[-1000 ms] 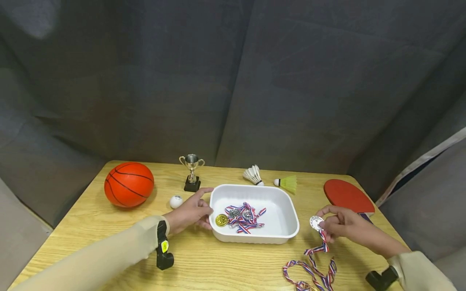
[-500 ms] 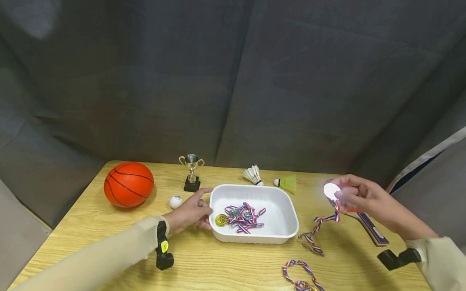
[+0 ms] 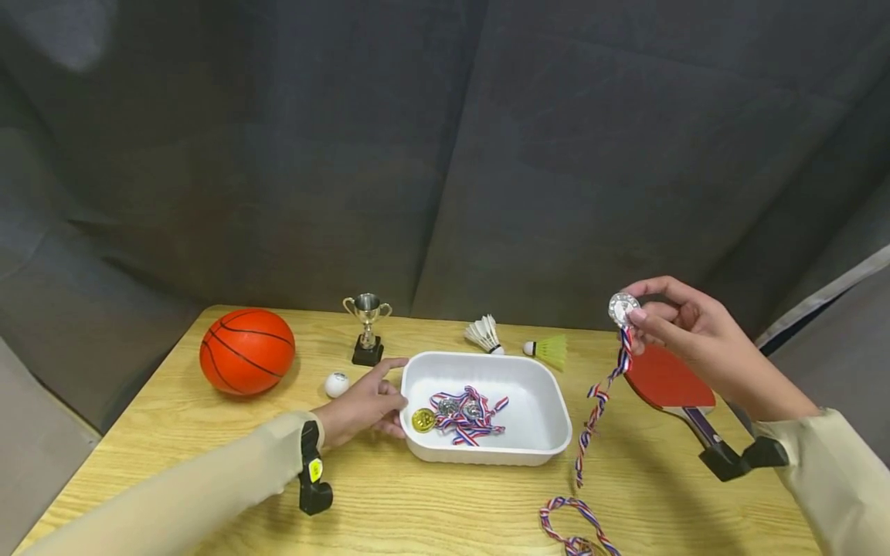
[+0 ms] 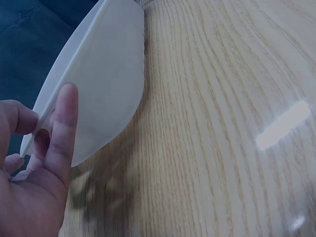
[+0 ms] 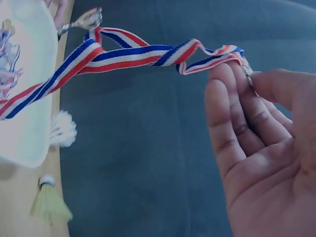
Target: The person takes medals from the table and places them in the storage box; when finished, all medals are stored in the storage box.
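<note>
My left hand (image 3: 365, 403) pinches the tray (image 3: 531, 405), right hand (image 3: 695, 328) a medal (image 3: 622, 310) toward the tabletop's right edge (image 3: 765, 517) — collecting, probably; next calls for lowering it.

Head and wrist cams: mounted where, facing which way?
Head: on the head, facing forward-down at table; left grip, right grip, sleeves show.
Left wrist: on left wrist, facing tub wall and table; left grip shows.
Right wrist: on right wrist, facing medal, ribbon and drape; right grip and a bit of left show.
Shared: head and right wrist both show tub, ribbon, shuttlecocks.
</note>
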